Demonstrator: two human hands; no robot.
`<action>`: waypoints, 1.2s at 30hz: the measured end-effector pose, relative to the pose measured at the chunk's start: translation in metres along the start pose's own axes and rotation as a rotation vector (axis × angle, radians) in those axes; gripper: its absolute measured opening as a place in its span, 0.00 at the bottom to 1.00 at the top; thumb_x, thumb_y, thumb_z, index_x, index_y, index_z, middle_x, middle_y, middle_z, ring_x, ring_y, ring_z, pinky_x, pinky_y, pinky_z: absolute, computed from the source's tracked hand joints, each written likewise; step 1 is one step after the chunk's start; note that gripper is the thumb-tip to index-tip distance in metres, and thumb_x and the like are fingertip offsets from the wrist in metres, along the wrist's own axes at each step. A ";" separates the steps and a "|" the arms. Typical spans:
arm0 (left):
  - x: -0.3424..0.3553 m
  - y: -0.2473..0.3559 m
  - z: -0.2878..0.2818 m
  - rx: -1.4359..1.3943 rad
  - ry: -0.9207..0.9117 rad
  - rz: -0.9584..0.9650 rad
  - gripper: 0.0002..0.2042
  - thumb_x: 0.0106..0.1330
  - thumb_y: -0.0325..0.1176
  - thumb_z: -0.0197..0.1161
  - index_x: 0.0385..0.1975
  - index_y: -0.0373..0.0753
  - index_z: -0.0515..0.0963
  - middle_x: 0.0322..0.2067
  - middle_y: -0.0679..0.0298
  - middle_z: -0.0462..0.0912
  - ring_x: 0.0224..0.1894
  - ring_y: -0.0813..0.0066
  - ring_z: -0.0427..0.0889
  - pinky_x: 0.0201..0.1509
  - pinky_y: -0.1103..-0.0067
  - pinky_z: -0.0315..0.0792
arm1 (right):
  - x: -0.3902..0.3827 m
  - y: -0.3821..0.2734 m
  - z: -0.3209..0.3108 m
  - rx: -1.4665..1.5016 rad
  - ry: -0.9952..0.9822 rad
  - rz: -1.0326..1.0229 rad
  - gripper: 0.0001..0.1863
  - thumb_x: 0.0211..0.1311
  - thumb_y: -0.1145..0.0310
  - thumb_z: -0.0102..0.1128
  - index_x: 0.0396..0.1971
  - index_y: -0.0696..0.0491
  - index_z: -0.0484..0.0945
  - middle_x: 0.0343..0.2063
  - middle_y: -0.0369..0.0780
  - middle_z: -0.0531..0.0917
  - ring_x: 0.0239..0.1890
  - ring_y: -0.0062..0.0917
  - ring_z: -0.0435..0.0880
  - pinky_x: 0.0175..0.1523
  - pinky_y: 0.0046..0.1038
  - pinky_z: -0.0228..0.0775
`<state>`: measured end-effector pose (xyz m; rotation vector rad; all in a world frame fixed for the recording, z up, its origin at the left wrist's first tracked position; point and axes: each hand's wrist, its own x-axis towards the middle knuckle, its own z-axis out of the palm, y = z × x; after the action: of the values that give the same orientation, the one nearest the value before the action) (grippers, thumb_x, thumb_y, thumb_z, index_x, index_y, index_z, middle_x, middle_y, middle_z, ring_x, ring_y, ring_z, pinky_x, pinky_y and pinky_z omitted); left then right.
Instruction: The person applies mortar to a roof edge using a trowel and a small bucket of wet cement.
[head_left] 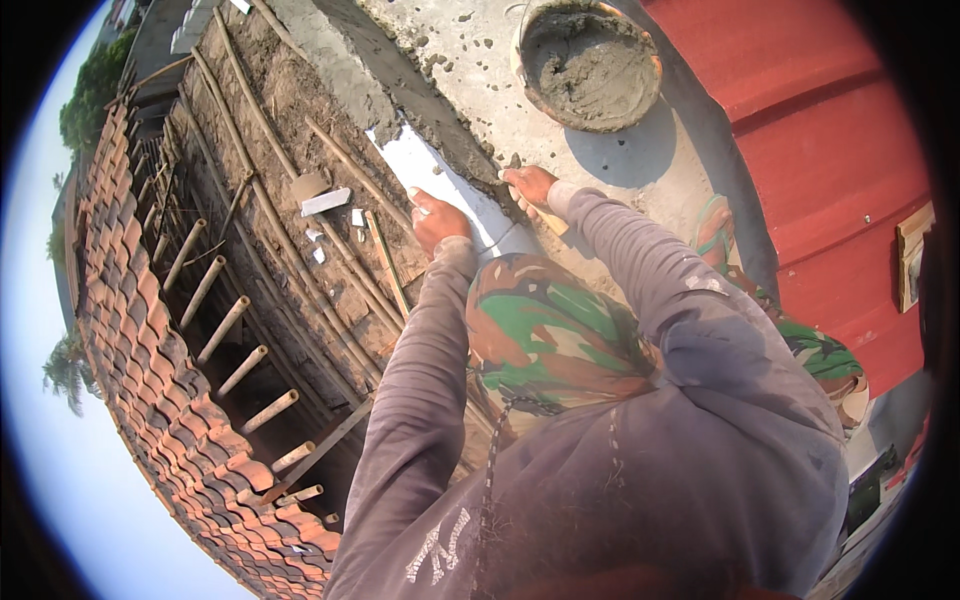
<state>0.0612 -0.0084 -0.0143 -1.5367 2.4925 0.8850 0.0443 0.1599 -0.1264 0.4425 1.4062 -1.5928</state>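
Observation:
A long white block (450, 182) lies along the edge of a raised ledge, its far end meeting grey mortar (405, 90). My left hand (440, 222) is closed over the block's left edge, with the fingertips partly hidden. To the right of the block, my right hand (530, 186) grips a wooden-handled trowel (552, 219). The handle sticks out below the fist toward me; the blade is mostly hidden by the hand and mortar. Wet mortar also lies along the block's right side, close to my right knuckles.
A bucket of wet mortar (590, 68) stands on the concrete slab at far right. Red metal sheeting (800, 120) rises beyond it. On the left, lower down, are bamboo poles (240, 150), white offcuts (326, 202) and clay roof tiles (150, 390). My sandalled foot (714, 232) rests on the slab.

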 end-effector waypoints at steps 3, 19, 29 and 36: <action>-0.010 0.006 -0.004 -0.038 -0.013 -0.003 0.38 0.81 0.62 0.38 0.63 0.31 0.79 0.55 0.37 0.84 0.60 0.37 0.81 0.65 0.55 0.72 | -0.007 0.044 -0.012 -0.017 -0.034 0.123 0.27 0.72 0.43 0.54 0.29 0.56 0.75 0.18 0.42 0.75 0.13 0.31 0.73 0.21 0.39 0.69; 0.000 0.001 -0.004 -0.019 0.007 0.001 0.41 0.79 0.65 0.37 0.59 0.28 0.80 0.52 0.35 0.84 0.59 0.35 0.82 0.66 0.54 0.74 | 0.063 -0.120 -0.012 0.036 -0.057 0.192 0.17 0.77 0.52 0.52 0.34 0.49 0.75 0.21 0.32 0.74 0.18 0.21 0.72 0.24 0.31 0.71; -0.013 0.008 -0.019 0.029 -0.017 -0.078 0.38 0.79 0.64 0.38 0.64 0.35 0.78 0.57 0.41 0.84 0.63 0.38 0.80 0.69 0.56 0.72 | -0.051 0.058 -0.021 -0.098 -0.088 0.413 0.26 0.75 0.46 0.52 0.48 0.59 0.78 0.34 0.44 0.79 0.30 0.30 0.80 0.39 0.35 0.79; -0.005 0.004 -0.010 0.006 -0.010 -0.060 0.38 0.79 0.64 0.37 0.66 0.36 0.77 0.59 0.41 0.82 0.64 0.39 0.79 0.70 0.56 0.71 | -0.073 0.173 -0.053 -0.337 0.000 -0.121 0.23 0.74 0.50 0.54 0.42 0.59 0.80 0.31 0.43 0.81 0.24 0.31 0.78 0.33 0.38 0.76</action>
<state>0.0625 -0.0082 -0.0027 -1.5920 2.4268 0.8739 0.2057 0.2533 -0.1847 0.1596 1.6895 -1.4112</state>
